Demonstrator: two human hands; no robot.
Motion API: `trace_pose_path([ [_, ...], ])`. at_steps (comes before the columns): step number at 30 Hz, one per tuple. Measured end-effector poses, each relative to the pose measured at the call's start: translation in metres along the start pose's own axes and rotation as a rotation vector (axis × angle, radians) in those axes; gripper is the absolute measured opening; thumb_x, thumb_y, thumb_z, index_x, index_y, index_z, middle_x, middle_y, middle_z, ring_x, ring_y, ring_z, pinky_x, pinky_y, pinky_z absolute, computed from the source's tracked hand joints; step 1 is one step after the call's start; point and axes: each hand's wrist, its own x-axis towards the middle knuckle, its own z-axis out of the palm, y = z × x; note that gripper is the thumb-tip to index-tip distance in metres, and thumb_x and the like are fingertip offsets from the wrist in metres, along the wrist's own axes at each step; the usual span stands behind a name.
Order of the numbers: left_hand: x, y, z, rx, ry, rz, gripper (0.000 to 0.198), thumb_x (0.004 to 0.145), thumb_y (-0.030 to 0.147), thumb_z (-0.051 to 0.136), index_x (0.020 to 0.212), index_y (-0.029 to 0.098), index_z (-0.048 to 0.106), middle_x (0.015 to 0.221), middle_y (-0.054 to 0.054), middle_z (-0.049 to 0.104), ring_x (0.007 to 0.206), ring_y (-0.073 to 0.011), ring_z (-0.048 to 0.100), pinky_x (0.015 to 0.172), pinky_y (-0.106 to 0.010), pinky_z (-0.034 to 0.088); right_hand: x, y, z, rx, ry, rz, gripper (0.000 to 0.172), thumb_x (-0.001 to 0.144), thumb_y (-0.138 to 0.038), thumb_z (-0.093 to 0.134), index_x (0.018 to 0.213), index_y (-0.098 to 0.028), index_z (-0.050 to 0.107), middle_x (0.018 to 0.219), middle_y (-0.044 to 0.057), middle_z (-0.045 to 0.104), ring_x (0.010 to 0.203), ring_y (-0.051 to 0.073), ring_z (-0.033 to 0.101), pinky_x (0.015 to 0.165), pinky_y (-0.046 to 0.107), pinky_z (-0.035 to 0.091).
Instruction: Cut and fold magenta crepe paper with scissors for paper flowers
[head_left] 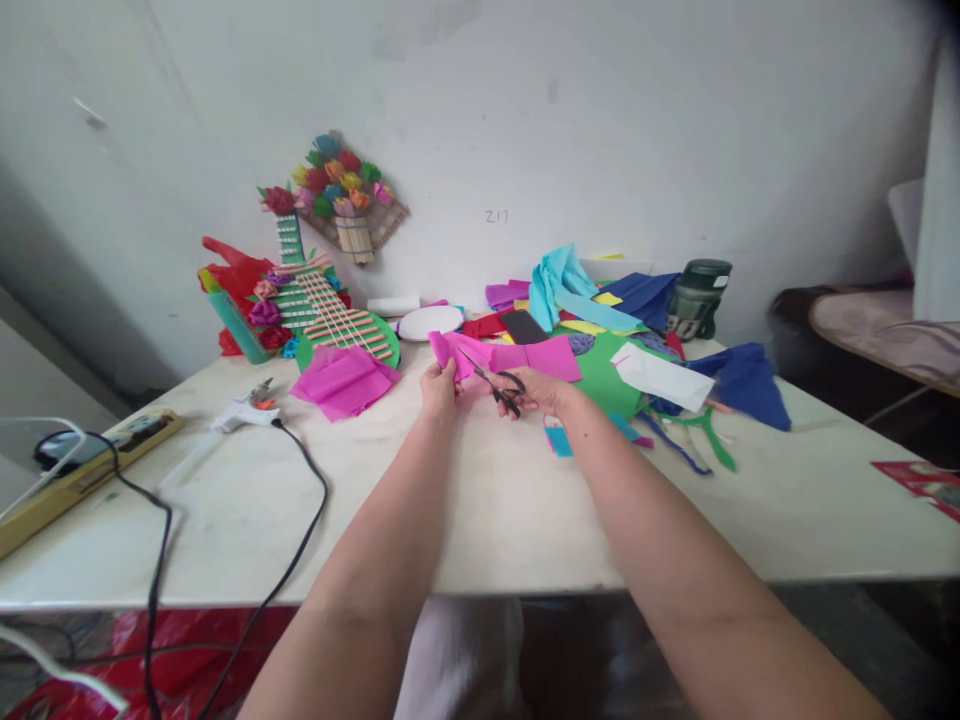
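Pinched in my left hand is a piece of pink crepe paper, held up over the middle of the table. My right hand grips the black handles of a pair of scissors. Their blades point left, against the pink paper; whether they are cutting through it I cannot tell. Just behind my right hand lies another pink paper piece. A folded pink crepe paper sheet rests to the left of my left hand.
A glue gun with a black cord and a power strip lie at the left. Behind stands a flower-decorated paper guitar. Coloured papers, a green sheet, a white paper and a dark jar are at the right.
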Motion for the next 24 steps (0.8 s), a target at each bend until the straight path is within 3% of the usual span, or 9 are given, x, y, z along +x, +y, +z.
trace_pose_path([
  [5, 0.0008, -0.0024, -0.0009, -0.031, -0.011, 0.009, 0.023, 0.073, 0.032, 0.063, 0.069, 0.018, 0.046, 0.042, 0.009, 0.038, 0.03, -0.0046, 0.033, 0.033, -0.018, 0.023, 0.0001, -0.0002, 0.0034, -0.033, 0.005, -0.002, 0.037, 0.087, -0.048, 0.05, 0.088, -0.012, 0.055, 0.056, 0.003, 0.061, 0.041, 0.008, 0.053, 0.03, 0.015, 0.017],
  [13, -0.0018, -0.0015, -0.0005, -0.021, 0.001, 0.001, 0.023, 0.074, 0.033, 0.062, 0.07, 0.018, 0.046, 0.04, 0.01, 0.037, 0.03, -0.0045, 0.033, 0.034, -0.018, 0.023, -0.0004, -0.0007, 0.0063, -0.077, 0.008, 0.001, 0.043, 0.083, -0.058, 0.05, 0.083, -0.015, 0.053, 0.054, 0.0, 0.057, 0.041, 0.009, 0.054, 0.031, 0.017, 0.03],
  [24, 0.0003, -0.0016, -0.0004, -0.041, 0.012, -0.019, 0.023, 0.074, 0.034, 0.063, 0.071, 0.018, 0.047, 0.04, 0.01, 0.037, 0.03, -0.0048, 0.032, 0.033, -0.018, 0.021, 0.0031, 0.0033, 0.007, -0.075, 0.036, -0.032, 0.044, 0.08, -0.06, 0.053, 0.077, -0.017, 0.052, 0.052, -0.002, 0.055, 0.037, 0.007, 0.049, 0.03, 0.017, 0.03],
])
